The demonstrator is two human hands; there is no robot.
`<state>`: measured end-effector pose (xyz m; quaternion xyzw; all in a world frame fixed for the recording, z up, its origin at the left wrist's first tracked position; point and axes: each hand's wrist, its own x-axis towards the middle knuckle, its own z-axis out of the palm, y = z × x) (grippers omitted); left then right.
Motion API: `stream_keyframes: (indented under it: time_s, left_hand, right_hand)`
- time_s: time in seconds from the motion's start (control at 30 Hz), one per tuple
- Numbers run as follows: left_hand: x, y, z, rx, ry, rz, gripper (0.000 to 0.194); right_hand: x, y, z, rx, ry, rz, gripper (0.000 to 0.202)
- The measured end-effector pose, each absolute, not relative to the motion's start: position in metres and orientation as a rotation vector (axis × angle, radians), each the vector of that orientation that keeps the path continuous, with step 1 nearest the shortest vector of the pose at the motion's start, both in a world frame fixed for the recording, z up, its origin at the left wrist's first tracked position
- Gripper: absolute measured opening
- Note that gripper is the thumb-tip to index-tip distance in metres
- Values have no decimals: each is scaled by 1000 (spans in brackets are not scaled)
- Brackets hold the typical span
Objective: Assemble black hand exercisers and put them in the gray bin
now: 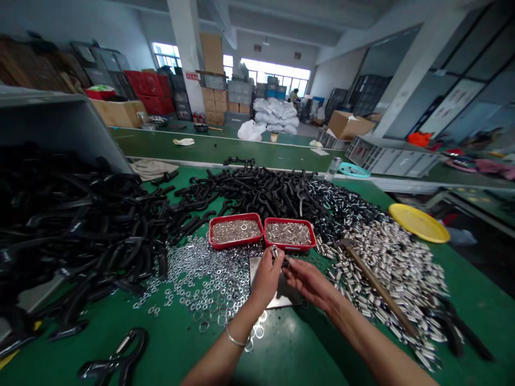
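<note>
Near the middle of the bench, my left hand (pixel 266 276) is closed around a small shiny metal cylinder (pixel 274 250), which pokes up between thumb and fingers. My right hand (pixel 308 280) comes in from the right, its fingertips pinched at a small dark part (pixel 285 262) close to the left fingers. Whether the two parts are joined cannot be made out. Beneath both hands lies a flat metal plate (pixel 287 297). Just beyond them stand two red trays, the left tray (pixel 236 247) and the right tray (pixel 290 248), both filled with tiny metal pieces.
Silver rings and nuts (pixel 213 273) spread to the left. Black curved handles (pixel 257 187) are heaped behind and at left. Metal cylinders (pixel 386 257) pile up at right, with a wooden-handled hammer (pixel 382 292) across them. A yellow lid (pixel 418 222) sits at the right edge.
</note>
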<state>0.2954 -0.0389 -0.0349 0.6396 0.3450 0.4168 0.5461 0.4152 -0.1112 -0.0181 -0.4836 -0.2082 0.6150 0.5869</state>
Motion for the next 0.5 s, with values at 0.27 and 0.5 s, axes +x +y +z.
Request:
stream_keyframes:
  time_s: [0.27,0.5]
  left_hand:
    - [290,-49,-25,1526,803,946,28]
    - [277,-46,-44,1410,856,846,39]
  right_hand:
    - [417,-126,-25,-1464,-1310,523,19]
    - [429,-122,-44,-1555,-1661,416,21]
